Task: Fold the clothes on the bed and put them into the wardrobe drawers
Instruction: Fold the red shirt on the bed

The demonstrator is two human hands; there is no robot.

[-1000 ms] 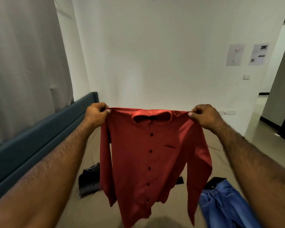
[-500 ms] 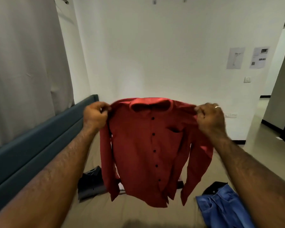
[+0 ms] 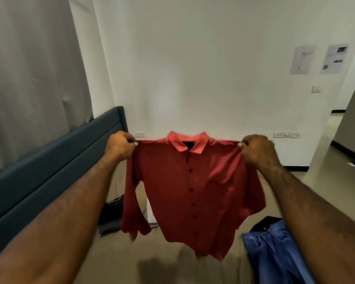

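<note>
A red button-up shirt [image 3: 184, 193] with black buttons hangs in the air above the bed [image 3: 115, 261], its front facing me and collar up. My left hand [image 3: 119, 146] pinches its left shoulder seam, and my right hand [image 3: 256, 150] pinches the right shoulder. Both sleeves dangle loose, and the hem floats just above the beige sheet. Blue jeans [image 3: 275, 257] lie on the bed at the lower right. A dark grey garment [image 3: 109, 218] lies crumpled on the sheet to the left, partly hidden behind the shirt's sleeve. No wardrobe is in view.
A dark blue headboard [image 3: 49, 160] runs along the left side under a grey curtain [image 3: 29, 78]. A white wall stands beyond the bed. A black item [image 3: 262, 222] peeks out beside the jeans. Open floor and a doorway lie at the far right.
The shirt swung up and forward, then dropped again with the shoulders pulled taut and the collar standing up. Both hands kept their grip on the shoulders.
</note>
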